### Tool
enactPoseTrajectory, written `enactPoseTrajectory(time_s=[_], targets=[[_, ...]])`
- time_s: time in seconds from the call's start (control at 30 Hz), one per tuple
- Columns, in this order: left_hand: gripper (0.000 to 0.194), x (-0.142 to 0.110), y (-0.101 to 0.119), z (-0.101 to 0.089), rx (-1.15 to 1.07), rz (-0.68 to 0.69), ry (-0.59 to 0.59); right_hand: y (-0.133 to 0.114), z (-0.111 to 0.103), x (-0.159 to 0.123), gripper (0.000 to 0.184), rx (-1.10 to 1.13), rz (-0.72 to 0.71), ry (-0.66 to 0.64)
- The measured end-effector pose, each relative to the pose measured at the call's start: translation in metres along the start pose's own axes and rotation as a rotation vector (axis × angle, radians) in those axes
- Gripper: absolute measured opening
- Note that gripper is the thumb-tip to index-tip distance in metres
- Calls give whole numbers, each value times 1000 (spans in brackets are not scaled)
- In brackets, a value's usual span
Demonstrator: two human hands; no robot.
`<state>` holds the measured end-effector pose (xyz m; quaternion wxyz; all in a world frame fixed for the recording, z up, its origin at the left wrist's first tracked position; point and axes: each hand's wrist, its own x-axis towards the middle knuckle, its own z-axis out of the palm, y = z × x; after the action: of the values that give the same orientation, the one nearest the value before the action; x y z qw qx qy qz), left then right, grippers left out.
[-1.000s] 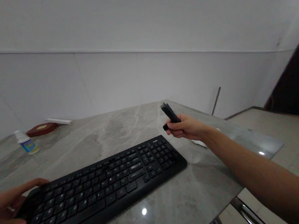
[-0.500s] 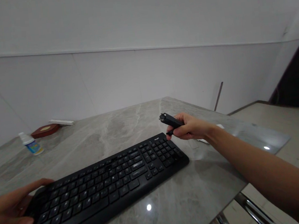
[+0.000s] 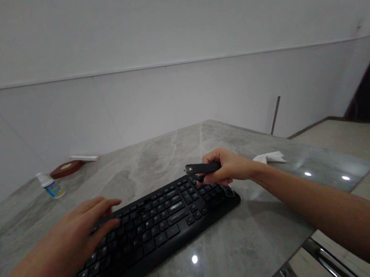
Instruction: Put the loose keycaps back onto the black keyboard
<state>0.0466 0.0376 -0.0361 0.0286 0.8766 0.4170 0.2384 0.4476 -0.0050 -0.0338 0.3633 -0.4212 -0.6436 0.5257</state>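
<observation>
A black keyboard [image 3: 168, 226] lies at a slant on the grey marbled table. Over its left half hovers my left hand [image 3: 85, 230], thumb and fingers apart with nothing between them. My right hand [image 3: 226, 167] grips a slim black tool [image 3: 203, 168] above the number pad. The tool's free end points left and has a small metallic-looking part; its exact kind is unclear. A thin, pale, see-through loop or outline [image 3: 229, 191] shows below the right hand, over the keyboard's right end.
At the left stand a white spray bottle [image 3: 51, 186] with a blue and yellow label and a reddish-brown wooden piece [image 3: 66, 169]. A white strip [image 3: 84, 158] lies by the wall. White crumpled paper [image 3: 269, 158] rests behind my right wrist. The table [image 3: 237, 256] ends at the right, above metal legs.
My left hand has let go of the keyboard's left end and moved right, over the keys. My right hand has come slightly down and left, with the black tool turned more level.
</observation>
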Motion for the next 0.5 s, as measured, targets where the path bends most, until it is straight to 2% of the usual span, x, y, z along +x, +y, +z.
enactPoseTrajectory(time_s=[0.07,0.1,0.17,0.2,0.27,0.37,0.5], targets=[[30,26,52,17,-111,95,-119,2,11,2,31,-67,-1,13],[31,39,74,27,-180,117,-134,3,15,2,32,-83,-2,12],[27,61,109,47,-299,158,-156,7,21,3,31,-85,-6,3],[18,70,120,57,-350,186,-165,9,22,4,29,-88,-9,3],[3,82,133,73,-436,209,-100,13,20,5,24,-109,-13,18],[10,88,137,92,-501,154,-7,19,13,7,27,-123,-3,42],[7,81,131,107,-602,84,19,23,6,11,35,-65,13,-8]])
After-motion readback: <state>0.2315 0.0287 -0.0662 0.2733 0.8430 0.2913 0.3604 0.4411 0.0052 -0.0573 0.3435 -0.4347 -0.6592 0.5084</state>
